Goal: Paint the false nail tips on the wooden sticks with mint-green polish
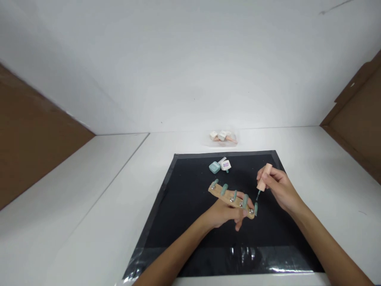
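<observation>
My left hand (228, 212) grips a wooden nail display stand (220, 190) from beneath, tilted down toward the right. Several green false nails (245, 201) stand along it on round metal studs. Between the thumb and fingers of my right hand (276, 184) is a nail polish brush (264, 177) with a pale peach handle. Its green-coated tip points down at the rightmost false nail (256, 209), at or very near its upper end; contact cannot be made out. Farther back lie a green polish bottle (214, 167) and a small white block (226, 165) with a purple print.
A black mat (178, 214) with shiny taped edges lies under my hands on a white table (104, 206). Behind it, a clear tray (223, 139) holds white-and-peach items. Brown cardboard panels (357, 115) flank the white back wall.
</observation>
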A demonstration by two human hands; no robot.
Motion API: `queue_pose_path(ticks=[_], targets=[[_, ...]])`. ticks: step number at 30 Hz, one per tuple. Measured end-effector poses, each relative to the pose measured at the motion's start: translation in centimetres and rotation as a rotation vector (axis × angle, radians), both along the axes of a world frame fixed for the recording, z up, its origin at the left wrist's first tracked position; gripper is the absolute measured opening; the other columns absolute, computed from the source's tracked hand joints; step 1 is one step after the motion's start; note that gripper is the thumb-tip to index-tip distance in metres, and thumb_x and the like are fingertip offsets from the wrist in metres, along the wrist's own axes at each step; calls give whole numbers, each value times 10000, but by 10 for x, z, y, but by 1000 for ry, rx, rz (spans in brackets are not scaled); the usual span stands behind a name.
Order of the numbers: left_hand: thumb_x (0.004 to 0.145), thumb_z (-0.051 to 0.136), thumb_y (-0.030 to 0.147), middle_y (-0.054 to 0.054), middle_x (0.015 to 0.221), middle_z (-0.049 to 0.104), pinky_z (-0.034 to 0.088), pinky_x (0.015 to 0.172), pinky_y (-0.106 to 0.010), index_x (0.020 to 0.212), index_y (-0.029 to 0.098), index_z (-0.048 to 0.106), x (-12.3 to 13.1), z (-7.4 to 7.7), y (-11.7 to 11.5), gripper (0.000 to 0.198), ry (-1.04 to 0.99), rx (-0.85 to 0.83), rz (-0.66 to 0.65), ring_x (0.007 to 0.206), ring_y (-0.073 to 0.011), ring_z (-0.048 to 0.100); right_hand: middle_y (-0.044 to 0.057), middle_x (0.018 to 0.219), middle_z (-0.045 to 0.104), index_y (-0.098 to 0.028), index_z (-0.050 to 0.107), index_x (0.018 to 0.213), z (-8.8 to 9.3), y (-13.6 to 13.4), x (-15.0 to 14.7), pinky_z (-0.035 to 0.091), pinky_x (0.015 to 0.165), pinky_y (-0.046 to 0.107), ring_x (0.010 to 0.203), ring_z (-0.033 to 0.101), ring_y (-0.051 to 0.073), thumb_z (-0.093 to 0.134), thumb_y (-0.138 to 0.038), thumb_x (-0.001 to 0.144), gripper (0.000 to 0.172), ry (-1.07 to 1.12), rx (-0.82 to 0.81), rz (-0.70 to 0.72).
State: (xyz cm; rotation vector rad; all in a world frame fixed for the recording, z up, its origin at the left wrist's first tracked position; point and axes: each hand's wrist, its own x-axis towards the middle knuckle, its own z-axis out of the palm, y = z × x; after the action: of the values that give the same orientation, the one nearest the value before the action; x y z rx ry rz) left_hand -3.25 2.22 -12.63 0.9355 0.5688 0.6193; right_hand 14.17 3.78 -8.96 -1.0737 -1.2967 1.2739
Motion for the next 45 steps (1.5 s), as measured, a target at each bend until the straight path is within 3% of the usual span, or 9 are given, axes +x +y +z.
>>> queue_pose_path(ticks=[9, 45], targets=[[527, 779, 375, 45, 486, 530, 382, 314, -183, 718, 106, 600, 1, 2, -1, 374, -38, -16, 56, 339, -35, 390, -15, 551, 529, -182, 623, 640, 5, -4, -3, 357, 442, 207, 476, 442, 92, 679, -510, 681, 335, 115, -27, 17], [536, 772, 375, 50, 473, 513, 365, 302, -169, 693, 111, 577, 2, 3, -1, 364, -83, -32, 82, 337, -23, 361, -2, 557, 531, -179, 601, 637, 9, -7, -2, 345, 441, 239, 475, 452, 114, 642, -533, 701, 362, 65, 16, -9]])
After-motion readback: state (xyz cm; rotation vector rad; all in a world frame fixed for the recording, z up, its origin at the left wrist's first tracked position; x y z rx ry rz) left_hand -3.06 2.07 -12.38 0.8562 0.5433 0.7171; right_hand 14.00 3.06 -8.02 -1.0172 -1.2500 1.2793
